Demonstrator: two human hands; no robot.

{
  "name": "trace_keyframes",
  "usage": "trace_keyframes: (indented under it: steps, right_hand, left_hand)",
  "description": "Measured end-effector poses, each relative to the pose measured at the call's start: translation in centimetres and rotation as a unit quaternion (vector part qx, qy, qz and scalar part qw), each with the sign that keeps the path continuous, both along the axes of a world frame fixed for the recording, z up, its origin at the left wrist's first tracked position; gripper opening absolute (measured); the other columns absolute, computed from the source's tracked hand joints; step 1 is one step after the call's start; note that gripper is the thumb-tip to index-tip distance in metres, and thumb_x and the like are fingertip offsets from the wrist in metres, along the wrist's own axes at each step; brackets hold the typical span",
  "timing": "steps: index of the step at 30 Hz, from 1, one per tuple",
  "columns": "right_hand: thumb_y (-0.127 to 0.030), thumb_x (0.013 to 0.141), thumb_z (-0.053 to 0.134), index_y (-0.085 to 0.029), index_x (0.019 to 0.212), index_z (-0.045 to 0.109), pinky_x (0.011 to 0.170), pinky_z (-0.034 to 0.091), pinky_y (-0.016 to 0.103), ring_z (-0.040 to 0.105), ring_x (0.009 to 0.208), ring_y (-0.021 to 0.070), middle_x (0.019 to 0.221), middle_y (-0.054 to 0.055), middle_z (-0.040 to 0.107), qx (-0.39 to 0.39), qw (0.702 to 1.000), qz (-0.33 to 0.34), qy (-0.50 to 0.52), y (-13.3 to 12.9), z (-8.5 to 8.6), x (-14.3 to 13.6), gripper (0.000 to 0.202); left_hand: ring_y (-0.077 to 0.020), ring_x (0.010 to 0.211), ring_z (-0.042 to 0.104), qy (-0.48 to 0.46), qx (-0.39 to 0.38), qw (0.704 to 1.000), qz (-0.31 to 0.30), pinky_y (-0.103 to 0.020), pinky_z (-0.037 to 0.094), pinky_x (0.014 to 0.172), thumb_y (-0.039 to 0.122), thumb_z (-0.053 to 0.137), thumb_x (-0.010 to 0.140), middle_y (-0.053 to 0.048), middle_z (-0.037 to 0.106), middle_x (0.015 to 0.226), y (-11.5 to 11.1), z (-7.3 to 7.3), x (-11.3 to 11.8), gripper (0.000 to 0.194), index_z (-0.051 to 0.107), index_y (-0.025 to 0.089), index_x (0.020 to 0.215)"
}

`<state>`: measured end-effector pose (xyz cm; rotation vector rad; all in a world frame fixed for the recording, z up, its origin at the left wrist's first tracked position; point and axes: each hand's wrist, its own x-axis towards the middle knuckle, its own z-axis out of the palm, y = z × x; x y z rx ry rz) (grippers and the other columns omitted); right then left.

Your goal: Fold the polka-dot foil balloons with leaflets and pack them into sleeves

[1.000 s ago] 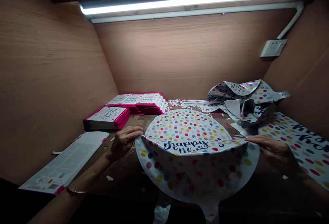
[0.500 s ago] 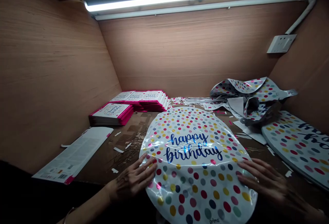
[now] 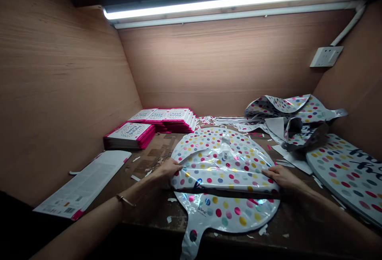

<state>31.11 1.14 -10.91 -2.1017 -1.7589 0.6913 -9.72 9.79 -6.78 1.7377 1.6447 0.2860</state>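
In front of me lies a flat, polka-dotted foil balloon (image 3: 215,168), folded across, with its tail and a small barcode near the top. My left hand (image 3: 167,171) pinches its left edge between thumb and fingers. At the opposite edge, my right hand (image 3: 277,173) grips it the same way. Nearer the front edge sticks out a dotted foil part (image 3: 229,211) with a "prima" mark and a neck with a hole. A dark gap separates much of it from the fold; I cannot tell whether it is a second balloon.
Stacks of pink-edged "happy birthday" packs (image 3: 129,134) stand at the back left, before a long printed card sleeve (image 3: 86,182). Crumpled dotted foil (image 3: 298,109) and a pile of flat balloons (image 3: 343,172) lie right. Paper scraps litter the brown tabletop (image 3: 149,204).
The balloon's front part has been folded up and away from me, covering most of the lettering. Both hands have moved farther from me and now pinch the edges, instead of lying flat.
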Motion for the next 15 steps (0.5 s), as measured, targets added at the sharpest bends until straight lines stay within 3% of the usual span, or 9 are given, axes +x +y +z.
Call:
trace_keyframes:
  steps: [4, 7, 11, 13, 15]
  right_hand:
    - [-0.058, 0.077, 0.040, -0.020, 0.057, 0.059, 0.057, 0.042, 0.033, 0.059, 0.066, 0.0246, 0.065, 0.007, 0.064, 0.008, 0.999, -0.040, -0.026, 0.7, -0.8, 0.0, 0.047]
    - [-0.059, 0.080, 0.034, -0.020, 0.074, 0.063, 0.067, 0.046, 0.033, 0.062, 0.078, 0.0246, 0.081, 0.008, 0.067, 0.035, 0.998, -0.036, 0.022, -0.3, -0.9, 0.8, 0.049]
    - [-0.054, 0.076, 0.050, -0.020, 0.115, 0.056, 0.079, 0.050, 0.037, 0.059, 0.100, 0.0269, 0.113, 0.010, 0.062, 0.123, 0.981, -0.021, 0.148, -1.9, -1.6, 2.4, 0.053]
    - [-0.048, 0.073, 0.056, -0.021, 0.122, 0.052, 0.084, 0.049, 0.038, 0.056, 0.107, 0.0277, 0.123, 0.010, 0.056, 0.170, 0.974, -0.007, 0.151, -2.4, -2.4, 2.8, 0.056]
    - [-0.046, 0.075, 0.053, -0.019, 0.119, 0.055, 0.082, 0.050, 0.038, 0.058, 0.105, 0.0276, 0.120, 0.010, 0.058, 0.210, 0.970, -0.018, 0.121, -2.6, -3.1, 2.7, 0.051]
  left_hand:
    - [-0.0123, 0.046, 0.045, 0.011, -0.020, 0.999, 0.039, -0.021, 0.029, 0.044, 0.028, 0.058, 0.064, 0.001, 0.049, 0.046, 0.9, -0.6, 0.2, 0.022, 0.054, 0.015, 0.047]
    - [-0.0132, 0.049, 0.048, 0.009, -0.027, 0.998, 0.048, -0.021, 0.033, 0.046, 0.028, 0.054, 0.068, 0.001, 0.052, 0.049, 0.6, -0.9, -0.1, 0.020, 0.058, 0.014, 0.053]
    - [-0.0147, 0.051, 0.052, 0.019, -0.014, 0.999, 0.047, -0.022, 0.036, 0.049, 0.029, 0.048, 0.075, -0.001, 0.056, 0.052, 0.6, -0.9, -0.6, 0.025, 0.061, 0.013, 0.059]
    - [-0.0166, 0.055, 0.055, 0.040, 0.012, 0.998, 0.045, -0.022, 0.037, 0.051, 0.030, 0.049, 0.076, -0.002, 0.057, 0.053, 0.7, -0.9, -0.7, 0.026, 0.062, 0.013, 0.061]
    - [-0.0196, 0.064, 0.059, 0.068, 0.052, 0.996, 0.040, -0.023, 0.038, 0.056, 0.029, 0.050, 0.076, -0.005, 0.060, 0.057, 0.5, -1.0, -0.6, 0.024, 0.063, 0.014, 0.064]
